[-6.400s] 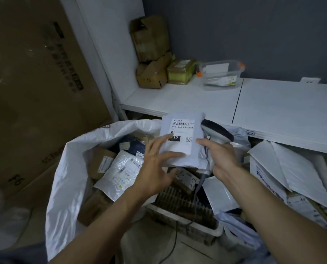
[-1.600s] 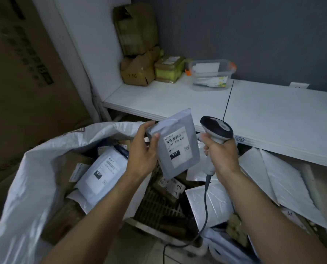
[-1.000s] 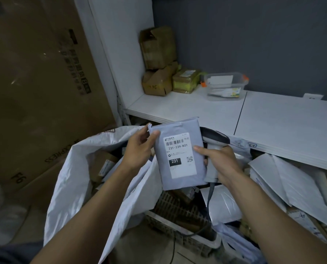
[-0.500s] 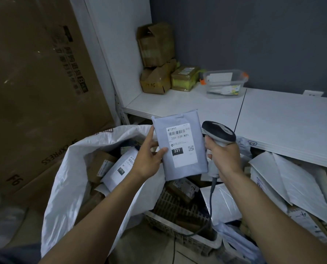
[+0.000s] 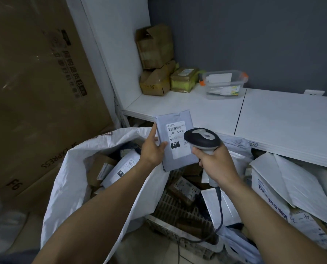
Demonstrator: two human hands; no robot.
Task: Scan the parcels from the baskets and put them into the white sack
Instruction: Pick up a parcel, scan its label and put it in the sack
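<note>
Grey parcel (image 5: 175, 149) has its label partly hidden behind the scanner (image 5: 202, 139).

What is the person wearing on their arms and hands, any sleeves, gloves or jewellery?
The left hand and right hand are bare: no gloves, rings or watch visible. The left forearm and right forearm are uncovered to the frame's edge; no sleeves, wristbands or markings show.

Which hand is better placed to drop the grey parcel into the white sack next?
Left. The left hand holds the grey parcel next to the opening of the white sack; the right hand is busy gripping the scanner.
</note>
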